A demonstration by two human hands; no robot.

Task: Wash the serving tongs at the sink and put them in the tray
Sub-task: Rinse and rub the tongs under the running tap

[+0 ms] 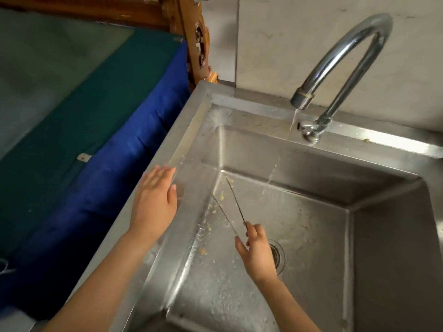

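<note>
Right hand: I see my right hand [257, 252] down in the sink [311, 164], fingers pinched around the closed end of the serving tongs [231, 207].
Tongs: both arms spread apart, tips pointing up and left over the basin floor, just left of the falling water.
Left hand: my left hand [154, 200] is flat and open, holding nothing, over the sink's left rim.
Faucet: the faucet [340, 63] runs a thin stream.
Basin: food bits are scattered; the drain [278, 256] sits beside my right hand.

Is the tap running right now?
On. A thin stream falls from the tap spout into the sink, beside the tongs held in the right hand.
</note>
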